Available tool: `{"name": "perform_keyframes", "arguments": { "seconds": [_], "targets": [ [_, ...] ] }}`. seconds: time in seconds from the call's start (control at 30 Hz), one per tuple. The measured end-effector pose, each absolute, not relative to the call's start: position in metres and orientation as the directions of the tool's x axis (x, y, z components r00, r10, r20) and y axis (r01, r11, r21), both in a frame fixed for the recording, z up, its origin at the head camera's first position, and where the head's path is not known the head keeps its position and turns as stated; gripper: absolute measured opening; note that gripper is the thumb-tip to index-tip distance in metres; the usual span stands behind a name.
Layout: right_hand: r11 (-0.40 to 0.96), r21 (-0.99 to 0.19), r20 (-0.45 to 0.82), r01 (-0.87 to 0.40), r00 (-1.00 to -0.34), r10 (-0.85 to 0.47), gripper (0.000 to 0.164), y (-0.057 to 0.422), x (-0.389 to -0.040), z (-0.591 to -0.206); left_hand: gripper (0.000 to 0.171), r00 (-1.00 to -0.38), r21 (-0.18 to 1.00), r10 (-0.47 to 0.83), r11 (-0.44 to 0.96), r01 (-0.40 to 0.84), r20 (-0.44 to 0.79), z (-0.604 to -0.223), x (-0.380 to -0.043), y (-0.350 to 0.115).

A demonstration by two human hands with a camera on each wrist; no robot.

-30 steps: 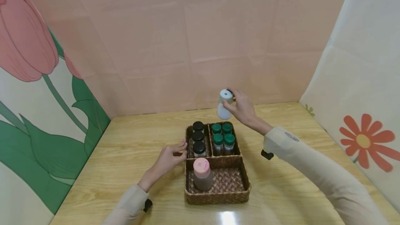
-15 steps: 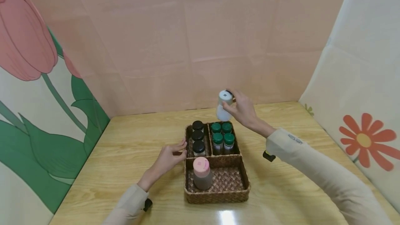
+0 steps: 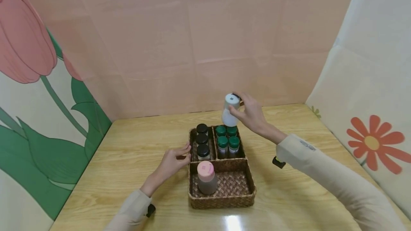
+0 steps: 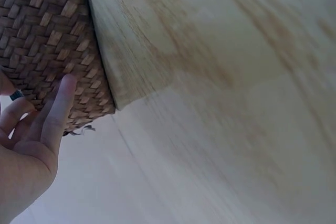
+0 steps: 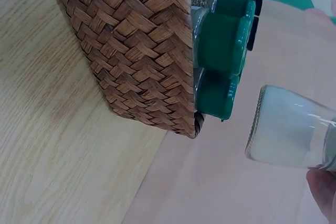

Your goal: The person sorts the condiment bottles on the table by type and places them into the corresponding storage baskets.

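My right hand (image 3: 252, 115) holds up a clear glass shaker jar (image 3: 229, 117) with a pale lid, above the back right of the woven basket (image 3: 223, 202). White contents fill much of the jar, whose base faces the green lids (image 5: 220, 40) in the right wrist view. My left hand (image 3: 171, 161) touches the basket's left wall, one finger straight along the weave (image 4: 58, 40) in the left wrist view. In the front compartment, a pink-capped jar (image 3: 207, 179) stands upright at the left.
Several green-capped jars (image 3: 222, 144) fill the back right compartment. Three black-capped jars (image 3: 202, 149) stand in a row in the back left one. The wooden table (image 3: 141, 142) meets a pink backdrop (image 3: 154, 81) behind, with flower-printed panels at both sides.
The glass shaker jar in my right hand has come down slightly, closer to the green caps behind the basket. My left hand stays at the basket's side.
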State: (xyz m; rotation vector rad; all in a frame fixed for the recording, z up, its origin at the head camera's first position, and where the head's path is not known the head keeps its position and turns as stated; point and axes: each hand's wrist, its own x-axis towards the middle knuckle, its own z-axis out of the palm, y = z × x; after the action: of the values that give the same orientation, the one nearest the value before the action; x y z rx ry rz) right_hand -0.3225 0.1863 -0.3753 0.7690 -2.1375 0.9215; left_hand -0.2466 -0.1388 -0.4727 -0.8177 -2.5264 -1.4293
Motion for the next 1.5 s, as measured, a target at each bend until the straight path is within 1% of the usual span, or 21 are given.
{"name": "perform_keyframes", "arguments": {
  "seconds": [0.3,0.47,0.6,0.7,0.9,1.07,1.33,1.5],
  "targets": [
    [0.553,-0.376,0.770,-0.744,-0.583,-0.260,0.050,0.186,-0.313,-0.373,0.033,-0.842,0.759,0.400,0.398,0.515,0.361,-0.474,-0.248,-0.139],
    [0.530,-0.356,0.782,-0.770,-0.555,-0.282,0.050,0.186,-0.307,-0.371,0.032,-0.833,0.757,0.405,0.383,0.529,0.377,-0.475,-0.248,-0.139],
    [0.510,-0.338,0.786,-0.791,-0.535,-0.309,0.050,0.185,-0.300,-0.369,0.032,-0.838,0.767,0.404,0.378,0.519,0.368,-0.474,-0.247,-0.140],
    [0.504,-0.339,0.782,-0.795,-0.535,-0.318,0.052,0.183,-0.295,-0.368,0.032,-0.847,0.777,0.402,0.383,0.500,0.347,-0.473,-0.247,-0.140],
    [0.498,-0.344,0.775,-0.796,-0.540,-0.328,0.053,0.181,-0.285,-0.366,0.032,-0.849,0.775,0.398,0.389,0.499,0.347,-0.474,-0.249,-0.139],
    [0.481,-0.336,0.778,-0.810,-0.527,-0.343,0.054,0.182,-0.279,-0.364,0.033,-0.844,0.766,0.400,0.392,0.510,0.357,-0.474,-0.249,-0.139],
    [0.438,-0.332,0.772,-0.836,-0.507,-0.382,0.056,0.183,-0.266,-0.362,0.033,-0.853,0.762,0.392,0.414,0.498,0.345,-0.472,-0.248,-0.138],
    [0.445,-0.307,0.766,-0.841,-0.496,-0.409,0.057,0.184,-0.258,-0.361,0.033,-0.842,0.753,0.402,0.408,0.517,0.360,-0.472,-0.249,-0.138]
  ]
}}
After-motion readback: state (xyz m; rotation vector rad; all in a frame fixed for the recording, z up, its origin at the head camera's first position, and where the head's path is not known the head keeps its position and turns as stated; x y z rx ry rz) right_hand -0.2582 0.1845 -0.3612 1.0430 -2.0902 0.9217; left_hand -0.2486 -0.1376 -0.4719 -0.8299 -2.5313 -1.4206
